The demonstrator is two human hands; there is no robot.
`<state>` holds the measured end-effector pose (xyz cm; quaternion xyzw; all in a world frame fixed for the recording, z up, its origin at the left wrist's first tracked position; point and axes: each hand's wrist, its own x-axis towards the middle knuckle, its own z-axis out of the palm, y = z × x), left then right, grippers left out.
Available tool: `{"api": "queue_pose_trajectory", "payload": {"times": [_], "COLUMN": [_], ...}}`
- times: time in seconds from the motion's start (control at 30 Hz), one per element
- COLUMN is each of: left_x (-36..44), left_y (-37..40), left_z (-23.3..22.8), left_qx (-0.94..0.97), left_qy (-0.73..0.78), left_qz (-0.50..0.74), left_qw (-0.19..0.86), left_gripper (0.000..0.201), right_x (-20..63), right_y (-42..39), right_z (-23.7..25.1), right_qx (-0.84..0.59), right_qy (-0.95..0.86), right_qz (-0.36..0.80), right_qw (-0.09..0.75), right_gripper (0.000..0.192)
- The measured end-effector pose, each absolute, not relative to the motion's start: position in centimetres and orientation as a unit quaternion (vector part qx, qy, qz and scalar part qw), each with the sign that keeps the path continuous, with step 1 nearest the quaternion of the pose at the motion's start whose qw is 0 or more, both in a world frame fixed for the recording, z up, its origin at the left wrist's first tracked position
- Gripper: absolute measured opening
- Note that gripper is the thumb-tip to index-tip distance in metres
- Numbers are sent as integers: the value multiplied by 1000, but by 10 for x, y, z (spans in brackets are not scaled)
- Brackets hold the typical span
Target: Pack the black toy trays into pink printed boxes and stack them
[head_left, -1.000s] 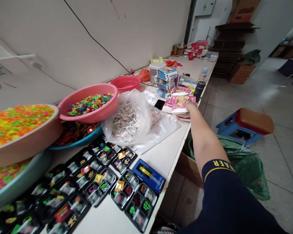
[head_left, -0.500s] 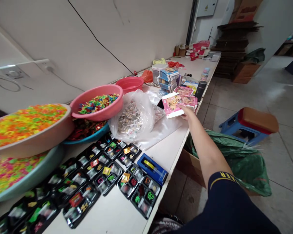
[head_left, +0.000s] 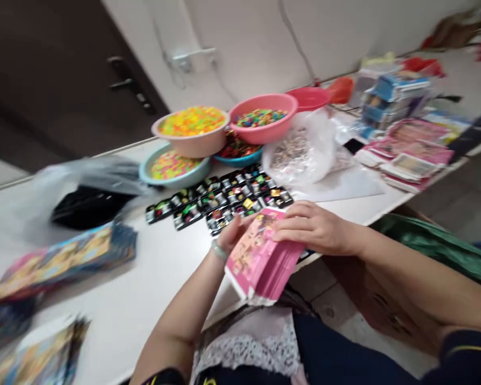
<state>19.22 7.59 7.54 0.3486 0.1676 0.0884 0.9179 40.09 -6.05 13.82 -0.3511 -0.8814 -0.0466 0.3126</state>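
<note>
Fingers of right hand clamped on pink box at near edge of table, left hand behind, its grip hidden, can't tell, presumably bracing the tilt.

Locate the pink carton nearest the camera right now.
In the head view, the pink carton is just right of and below centre, held between the left hand and the right hand, by the white table's front edge.
</note>
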Motion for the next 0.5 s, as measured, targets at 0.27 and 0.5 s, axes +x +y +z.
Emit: {"api": "queue_pose_trajectory", "payload": {"times": [0.27,0.5], "left_x": [138,97], "left_y": [45,54], "left_z": [64,55], "left_qx": [343,362], "left_qy": [223,365], "left_qz": [291,593], "left_qw": [865,620], "left_gripper": [55,54], "right_x": [369,282], "right_y": [-29,-37], "right_z": [99,53], "right_qx": [-436,-557], "right_qy": [-834,-696], "right_qz": [-85,23], "right_qw": [327,453], "right_gripper": [44,28]}}
